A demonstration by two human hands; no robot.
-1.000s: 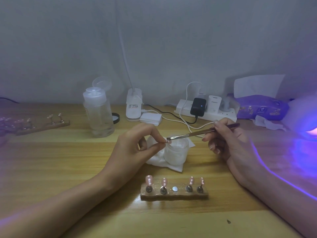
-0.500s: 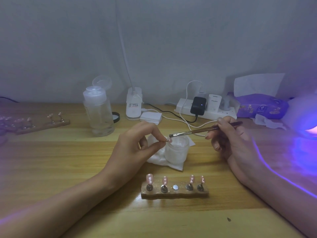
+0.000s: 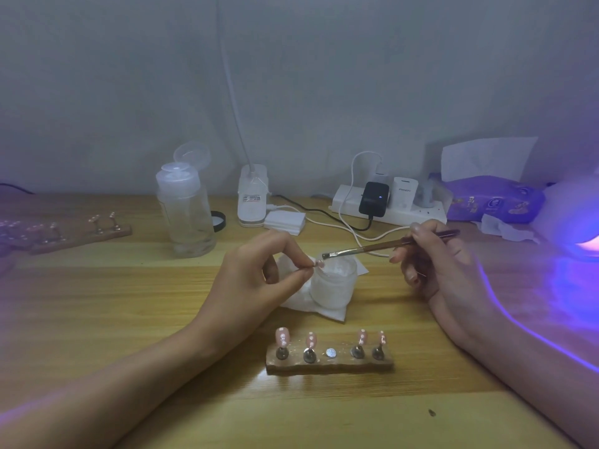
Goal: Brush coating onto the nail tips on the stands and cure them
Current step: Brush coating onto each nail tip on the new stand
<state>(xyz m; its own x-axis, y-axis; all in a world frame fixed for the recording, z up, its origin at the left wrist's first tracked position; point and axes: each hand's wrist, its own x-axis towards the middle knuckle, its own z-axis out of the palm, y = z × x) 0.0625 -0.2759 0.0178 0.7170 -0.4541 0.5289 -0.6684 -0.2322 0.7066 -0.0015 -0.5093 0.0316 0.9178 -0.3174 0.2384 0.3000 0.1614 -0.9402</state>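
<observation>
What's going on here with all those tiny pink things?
A person is painting fake nails. The left hand pinches one small pink nail tip over a frosted jar, and the right hand holds a thin brush with its bristles right beside that tip. Four more pink tips stand on the wooden holder in front, with its middle spot empty. A lamp glows purple at the right edge.

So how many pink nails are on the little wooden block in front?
4 on the wooden block, from left: first nail, second nail, empty silver spot, third nail, fourth nail. The left hand pinches a fifth nail.
</observation>
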